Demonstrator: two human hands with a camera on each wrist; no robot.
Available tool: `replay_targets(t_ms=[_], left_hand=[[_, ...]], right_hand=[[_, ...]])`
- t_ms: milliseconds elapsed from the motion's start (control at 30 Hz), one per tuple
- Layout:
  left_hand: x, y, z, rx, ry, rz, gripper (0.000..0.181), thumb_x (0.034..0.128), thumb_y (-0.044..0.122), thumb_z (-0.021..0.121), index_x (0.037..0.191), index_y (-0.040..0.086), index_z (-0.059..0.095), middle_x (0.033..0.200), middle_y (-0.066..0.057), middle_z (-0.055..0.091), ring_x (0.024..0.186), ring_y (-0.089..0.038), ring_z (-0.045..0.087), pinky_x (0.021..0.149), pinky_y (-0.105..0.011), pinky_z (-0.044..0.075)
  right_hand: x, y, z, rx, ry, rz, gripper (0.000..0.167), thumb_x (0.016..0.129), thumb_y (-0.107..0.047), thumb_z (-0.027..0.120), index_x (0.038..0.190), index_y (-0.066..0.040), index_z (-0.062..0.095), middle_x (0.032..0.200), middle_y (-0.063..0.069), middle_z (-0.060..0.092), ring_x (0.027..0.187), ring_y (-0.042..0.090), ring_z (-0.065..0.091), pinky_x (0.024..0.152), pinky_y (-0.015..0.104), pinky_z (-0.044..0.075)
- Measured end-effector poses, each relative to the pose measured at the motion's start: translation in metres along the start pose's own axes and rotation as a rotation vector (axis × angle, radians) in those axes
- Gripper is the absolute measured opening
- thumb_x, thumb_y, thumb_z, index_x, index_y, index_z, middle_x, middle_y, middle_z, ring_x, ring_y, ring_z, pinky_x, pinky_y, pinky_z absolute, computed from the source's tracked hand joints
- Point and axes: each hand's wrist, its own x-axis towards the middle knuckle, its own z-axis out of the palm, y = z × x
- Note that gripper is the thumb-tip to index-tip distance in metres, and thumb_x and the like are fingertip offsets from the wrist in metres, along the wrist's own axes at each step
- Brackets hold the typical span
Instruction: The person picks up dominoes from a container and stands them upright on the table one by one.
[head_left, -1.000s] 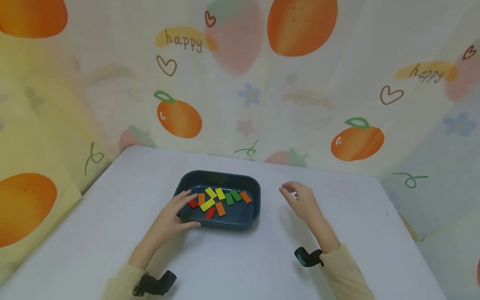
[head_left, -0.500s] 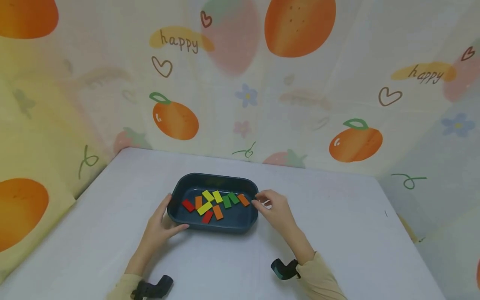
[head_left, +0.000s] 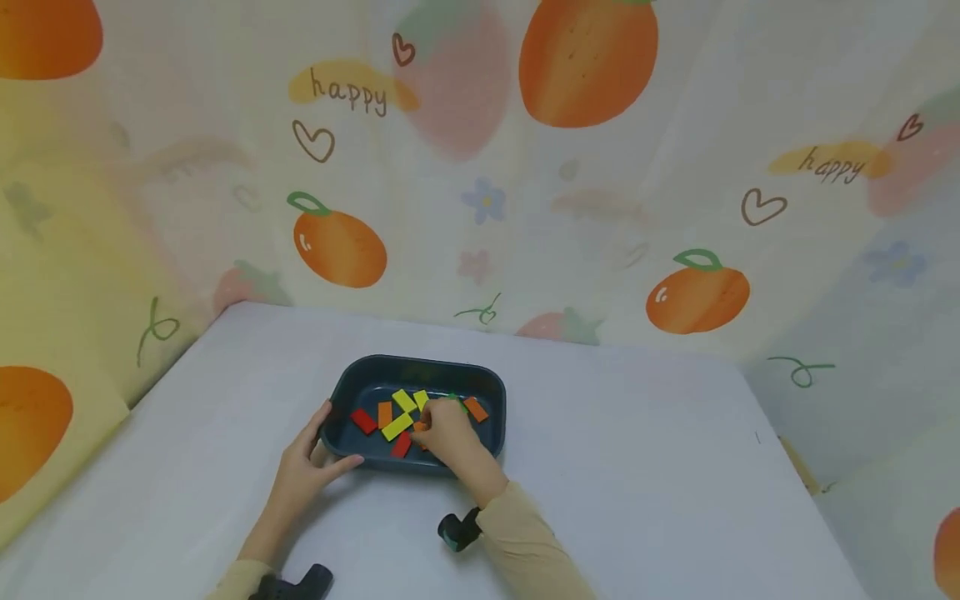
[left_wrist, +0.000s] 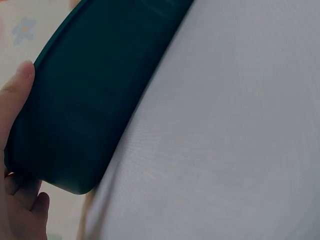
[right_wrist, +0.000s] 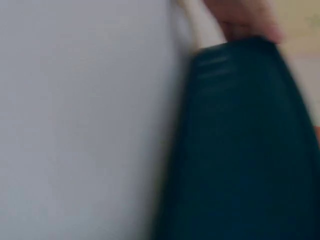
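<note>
A dark blue-green rectangular tray [head_left: 412, 363] stands on the white table, holding several small red, orange, yellow and green blocks. My left hand [head_left: 300, 465] grips its near left corner, thumb along the front and fingers round the left side. The left wrist view shows that thumb [left_wrist: 22, 87] on the rim of the tray [left_wrist: 100, 100]. My right hand [head_left: 453, 433] reaches over the tray's front edge, fingers bent down among the blocks beside a red block [head_left: 402, 445]. It covers some blocks, and its fingertips are hidden. The tray wall [right_wrist: 240, 140] is blurred in the right wrist view.
The white table [head_left: 637, 483] extends to both sides of the tray and in front. Behind it hangs a fruit-printed cloth [head_left: 570, 208]. A black wrist camera [head_left: 459, 530] sits below the right wrist, close to the tray's front.
My right hand has moved left from beside the tray to over the blocks inside. My left hand has shifted from over the rim to the tray's left corner.
</note>
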Motion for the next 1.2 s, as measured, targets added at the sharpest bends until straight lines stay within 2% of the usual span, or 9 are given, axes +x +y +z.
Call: replay_targets(t_ms=[100, 333, 467, 533, 633, 767, 833, 1067, 1200], left_hand=[[-0.003, 0.003, -0.002, 0.013, 0.017, 0.003, 0.088, 0.0653, 0.013, 0.08, 0.138, 0.006, 0.031, 0.139, -0.017, 0.032, 0.125, -0.032, 0.029, 0.094, -0.006, 0.022], [-0.001, 0.045, -0.005, 0.026, 0.031, 0.029, 0.083, 0.0629, 0.0, 0.078, 0.131, -0.01, 0.033, 0.134, -0.028, 0.033, 0.118, -0.045, 0.03, 0.09, -0.002, 0.02], [-0.001, 0.044, -0.005, 0.027, 0.029, 0.011, 0.083, 0.0631, 0.0, 0.078, 0.132, -0.01, 0.032, 0.134, -0.028, 0.032, 0.118, -0.045, 0.031, 0.09, -0.002, 0.021], [-0.001, 0.04, -0.005, 0.024, 0.029, 0.013, 0.083, 0.0632, -0.001, 0.077, 0.132, -0.01, 0.032, 0.133, -0.028, 0.032, 0.118, -0.044, 0.03, 0.091, -0.003, 0.021], [-0.001, 0.027, -0.003, 0.02, 0.031, 0.007, 0.085, 0.0629, 0.0, 0.078, 0.134, -0.006, 0.032, 0.135, -0.026, 0.032, 0.12, -0.041, 0.03, 0.09, -0.003, 0.022], [-0.003, 0.009, 0.001, 0.029, 0.03, -0.008, 0.089, 0.0629, 0.006, 0.08, 0.137, 0.0, 0.03, 0.137, -0.02, 0.032, 0.122, -0.038, 0.029, 0.091, -0.003, 0.021], [-0.005, 0.006, 0.002, 0.026, 0.027, -0.014, 0.091, 0.0634, 0.009, 0.08, 0.138, 0.002, 0.029, 0.138, -0.019, 0.031, 0.123, -0.037, 0.028, 0.091, -0.003, 0.02], [-0.006, 0.007, 0.002, -0.013, 0.024, -0.05, 0.091, 0.0647, 0.008, 0.079, 0.138, 0.0, 0.027, 0.138, -0.022, 0.03, 0.123, -0.037, 0.029, 0.091, -0.002, 0.021], [-0.005, 0.022, 0.001, 0.04, 0.059, 0.002, 0.089, 0.062, 0.004, 0.08, 0.135, -0.004, 0.03, 0.135, -0.025, 0.034, 0.123, -0.029, 0.032, 0.092, -0.004, 0.021]], right_hand=[[0.004, -0.002, 0.013, -0.042, -0.036, 0.055, 0.029, 0.07, -0.018, 0.078, 0.085, -0.003, 0.057, 0.075, 0.001, 0.05, 0.068, 0.013, 0.046, 0.059, 0.018, 0.045], [0.014, 0.0, 0.014, -0.089, -0.075, 0.127, 0.036, 0.069, -0.015, 0.078, 0.093, -0.001, 0.057, 0.08, 0.004, 0.056, 0.07, 0.014, 0.05, 0.063, 0.022, 0.049], [0.016, 0.002, 0.015, -0.068, -0.066, 0.17, 0.034, 0.072, -0.008, 0.074, 0.099, 0.003, 0.057, 0.087, 0.008, 0.059, 0.073, 0.016, 0.052, 0.067, 0.026, 0.051], [0.015, 0.003, 0.014, -0.041, -0.065, 0.176, 0.03, 0.072, -0.006, 0.073, 0.097, 0.003, 0.059, 0.086, 0.007, 0.059, 0.072, 0.016, 0.051, 0.067, 0.027, 0.051], [0.013, 0.005, 0.011, 0.01, -0.053, 0.15, 0.025, 0.072, -0.005, 0.073, 0.093, 0.002, 0.062, 0.082, 0.004, 0.058, 0.072, 0.016, 0.049, 0.067, 0.025, 0.049], [0.007, 0.01, 0.005, 0.106, -0.018, 0.07, 0.021, 0.07, -0.004, 0.075, 0.089, -0.002, 0.066, 0.075, -0.001, 0.057, 0.069, 0.013, 0.049, 0.063, 0.021, 0.048], [0.001, 0.014, 0.0, 0.161, 0.009, 0.021, 0.021, 0.069, -0.003, 0.076, 0.087, -0.003, 0.066, 0.073, -0.002, 0.057, 0.067, 0.011, 0.051, 0.062, 0.019, 0.048], [-0.017, 0.026, -0.026, 0.325, 0.136, -0.097, 0.022, 0.07, -0.001, 0.074, 0.088, -0.005, 0.063, 0.079, 0.001, 0.063, 0.07, 0.012, 0.058, 0.063, 0.018, 0.05], [-0.027, 0.037, -0.036, 0.437, 0.21, -0.125, 0.024, 0.071, -0.001, 0.073, 0.092, -0.003, 0.063, 0.084, 0.005, 0.064, 0.074, 0.015, 0.061, 0.065, 0.02, 0.052]])
